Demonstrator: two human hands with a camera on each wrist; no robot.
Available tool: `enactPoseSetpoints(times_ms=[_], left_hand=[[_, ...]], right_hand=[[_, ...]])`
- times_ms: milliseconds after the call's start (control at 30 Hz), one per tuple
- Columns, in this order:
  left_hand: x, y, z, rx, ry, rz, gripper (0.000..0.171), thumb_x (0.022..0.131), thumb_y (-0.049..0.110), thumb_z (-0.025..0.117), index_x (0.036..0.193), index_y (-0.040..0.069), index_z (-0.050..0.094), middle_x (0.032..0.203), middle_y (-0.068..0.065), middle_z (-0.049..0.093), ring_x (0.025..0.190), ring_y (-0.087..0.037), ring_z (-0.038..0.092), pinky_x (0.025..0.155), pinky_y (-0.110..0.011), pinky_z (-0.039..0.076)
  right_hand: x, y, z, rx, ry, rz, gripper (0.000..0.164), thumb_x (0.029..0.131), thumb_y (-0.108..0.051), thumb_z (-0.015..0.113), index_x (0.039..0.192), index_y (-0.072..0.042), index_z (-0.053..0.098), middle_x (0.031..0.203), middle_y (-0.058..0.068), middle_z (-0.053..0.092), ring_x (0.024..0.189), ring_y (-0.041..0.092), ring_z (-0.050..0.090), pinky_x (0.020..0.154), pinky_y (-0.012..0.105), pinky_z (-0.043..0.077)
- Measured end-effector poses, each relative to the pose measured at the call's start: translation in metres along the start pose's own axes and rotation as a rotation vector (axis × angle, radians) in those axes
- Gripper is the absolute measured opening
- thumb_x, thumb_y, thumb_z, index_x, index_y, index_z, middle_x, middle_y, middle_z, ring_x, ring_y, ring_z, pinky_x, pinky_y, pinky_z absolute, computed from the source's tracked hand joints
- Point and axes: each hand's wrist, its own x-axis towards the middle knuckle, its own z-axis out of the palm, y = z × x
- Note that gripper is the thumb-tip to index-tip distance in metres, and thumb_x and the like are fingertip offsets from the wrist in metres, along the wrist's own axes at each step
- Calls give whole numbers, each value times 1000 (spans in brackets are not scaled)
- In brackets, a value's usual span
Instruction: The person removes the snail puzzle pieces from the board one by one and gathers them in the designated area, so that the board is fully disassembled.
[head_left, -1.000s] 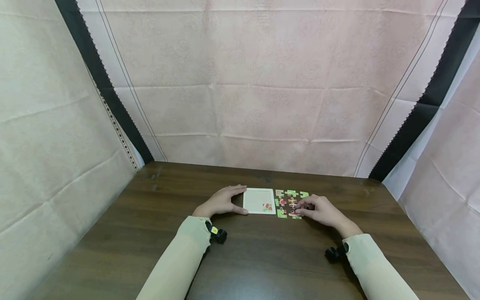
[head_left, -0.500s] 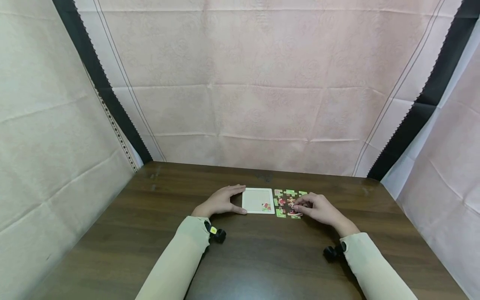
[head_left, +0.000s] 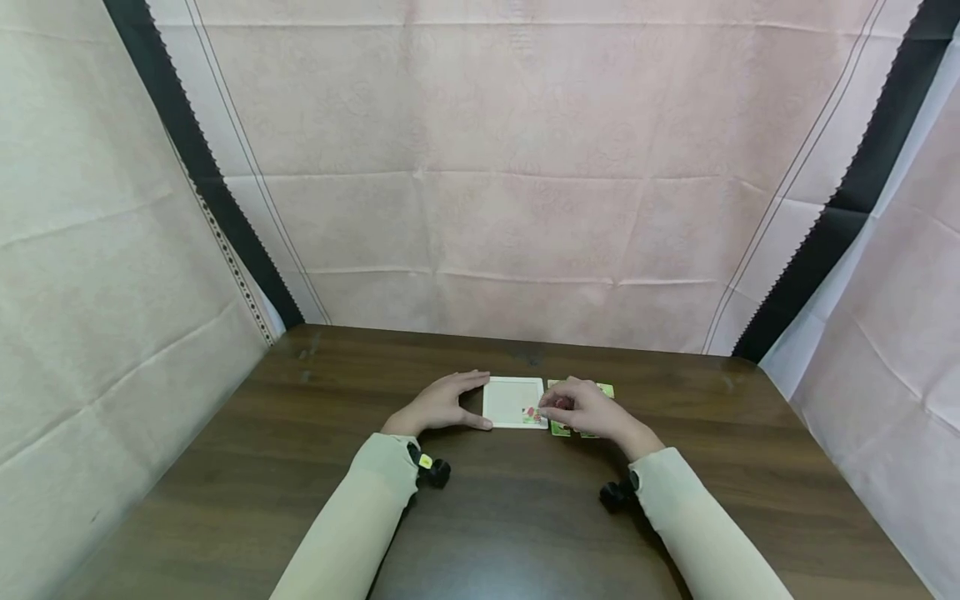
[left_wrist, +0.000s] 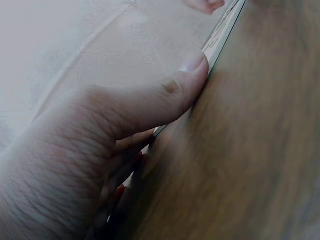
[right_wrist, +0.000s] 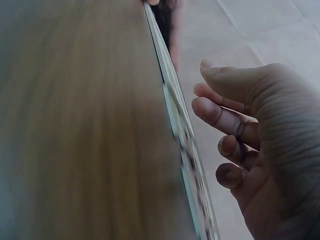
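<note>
My left hand (head_left: 442, 404) spans the left side of a white-framed tray (head_left: 512, 379), with thumb and fingers stretched to its two left corners. In the left wrist view the straight thumb (left_wrist: 180, 90) lies along the tray's edge. One picture puzzle piece (head_left: 531, 414) sits in the tray's lower right corner. My right hand (head_left: 588, 410) hovers over the tray's right edge, thumb and index finger close together beside that piece. The right wrist view shows its fingers (right_wrist: 212, 112) curled; I cannot tell whether a piece is between the tips.
Green-edged puzzle pieces (head_left: 606, 389) lie just right of the tray, mostly hidden under my right hand. All of it rests on a brown wooden table (head_left: 480, 500). Pale cloth (head_left: 487, 208) hangs behind and along both sides.
My right hand has moved left from the loose puzzle pieces to the tray's right edge, now covering most of those pieces. My left hand keeps its place at the tray.
</note>
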Motion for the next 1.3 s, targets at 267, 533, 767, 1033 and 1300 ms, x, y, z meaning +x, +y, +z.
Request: enactPoseSetpoints(times_ms=[267,533,767,1033,1300], left_hand=[[1,1,-1,-3,7,-15,102,73,73,74,157,27,38,163,1,31,150,-27,26,119,-53,23],[1,-1,0,7,10,-2,101,74,72,74,157,27,38,163,1,30,151,-27,24,120,-52,21],[1,0,0,8,3,-10,101,75,72,74,157,27,38,163,2,30,150,-26,25,120,-52,21],[1,0,-1,15,3,-16,101,74,73,74,157,29,38,163,3,30,151,-25,25,120,-51,20],[0,0,0,5,5,-12,101,75,72,74,157,28,38,163,2,30,151,-27,24,120,-52,20]], right_hand=[[27,-14,15,-46,-62,-55,11,99,-33,67,103,-27,74,91,-16,65,79,12,50,70,33,46],[28,-8,16,-149,-42,-4,19,92,-38,75,104,-23,74,107,-8,67,95,16,49,81,37,44],[26,-3,17,-125,-65,17,20,88,-42,78,100,-27,73,106,-11,65,95,15,48,84,37,43],[26,-4,17,-149,-63,30,23,88,-41,78,102,-24,72,103,-10,65,94,15,47,83,37,43],[26,-4,15,-191,-23,34,27,84,-43,82,98,-22,72,99,-7,64,92,18,49,83,38,44]])
